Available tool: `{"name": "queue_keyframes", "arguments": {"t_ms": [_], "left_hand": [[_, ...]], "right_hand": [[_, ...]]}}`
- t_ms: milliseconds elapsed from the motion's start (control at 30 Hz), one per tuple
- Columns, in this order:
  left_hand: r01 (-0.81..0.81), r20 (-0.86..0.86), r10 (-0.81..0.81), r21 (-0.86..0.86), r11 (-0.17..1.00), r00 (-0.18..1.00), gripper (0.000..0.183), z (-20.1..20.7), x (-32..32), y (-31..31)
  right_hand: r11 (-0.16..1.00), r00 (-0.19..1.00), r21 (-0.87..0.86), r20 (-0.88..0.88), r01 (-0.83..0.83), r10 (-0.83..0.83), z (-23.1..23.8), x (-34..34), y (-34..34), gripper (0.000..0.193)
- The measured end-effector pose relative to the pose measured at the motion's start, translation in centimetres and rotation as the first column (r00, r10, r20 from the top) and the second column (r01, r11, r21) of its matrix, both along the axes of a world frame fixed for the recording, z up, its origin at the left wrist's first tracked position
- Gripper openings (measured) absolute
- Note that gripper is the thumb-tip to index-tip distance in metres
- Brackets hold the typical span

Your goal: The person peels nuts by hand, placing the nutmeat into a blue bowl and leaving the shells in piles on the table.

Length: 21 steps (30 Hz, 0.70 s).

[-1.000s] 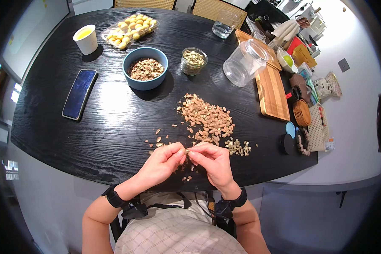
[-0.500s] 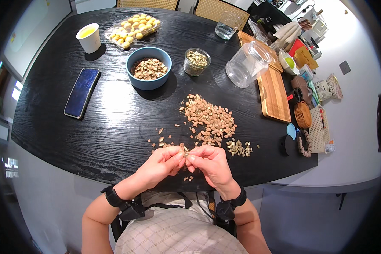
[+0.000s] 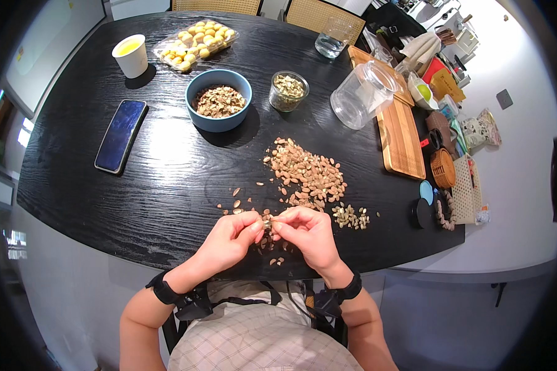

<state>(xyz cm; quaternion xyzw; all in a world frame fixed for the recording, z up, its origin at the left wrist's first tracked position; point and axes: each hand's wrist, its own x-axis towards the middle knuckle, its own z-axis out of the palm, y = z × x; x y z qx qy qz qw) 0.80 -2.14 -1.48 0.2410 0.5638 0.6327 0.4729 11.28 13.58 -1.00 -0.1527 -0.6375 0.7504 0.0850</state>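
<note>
Near the table's front edge my left hand (image 3: 232,240) and my right hand (image 3: 309,238) face each other, thumbs pressed to forefingers. Between the fingertips is a small seed (image 3: 267,226), mostly covered, so which bits each hand grips is hard to make out. Loose brown shells (image 3: 277,261) lie under and around the hands. Just beyond is a spread pile of brown unshelled seeds (image 3: 306,173). A small heap of greenish shelled kernels (image 3: 351,217) lies to the right of my right hand.
Farther back stand a blue bowl (image 3: 249,93) of shells, a glass jar (image 3: 288,102) of kernels and a clear plastic jar (image 3: 353,99). A phone (image 3: 121,136), paper cup (image 3: 132,62) and box of yellow balls (image 3: 198,43) are left; a wooden board (image 3: 400,139) lies right.
My fingertips have drawn slightly apart, and the right hand has shifted a little to the right. More of the shells beneath the hands now shows.
</note>
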Motion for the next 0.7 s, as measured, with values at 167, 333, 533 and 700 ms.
{"name": "queue_keyframes", "arguments": {"t_ms": [167,333,533,700], "left_hand": [[-0.031,-0.292,0.022,-0.025,0.999,0.956,0.027,0.35,-0.01,-0.07],[-0.03,-0.316,0.026,-0.009,0.999,0.949,0.019,1.01,0.1,0.06],[-0.072,-0.552,0.098,0.068,0.995,0.828,0.017,0.61,0.24,0.18],[-0.076,-0.602,0.096,0.059,0.995,0.793,0.016,0.59,0.17,0.27]], "right_hand": [[0.979,0.99,-0.193,0.108,-0.063,0.085,1.09,0.07,0.05,0.013],[0.945,0.988,-0.313,0.087,-0.093,0.126,0.79,0.15,-0.03,0.012],[0.993,0.993,-0.11,0.099,-0.046,0.057,0.99,0.36,-0.43,0.009],[0.998,0.996,-0.063,0.091,-0.008,0.014,0.77,0.55,-0.19,0.007]]}}
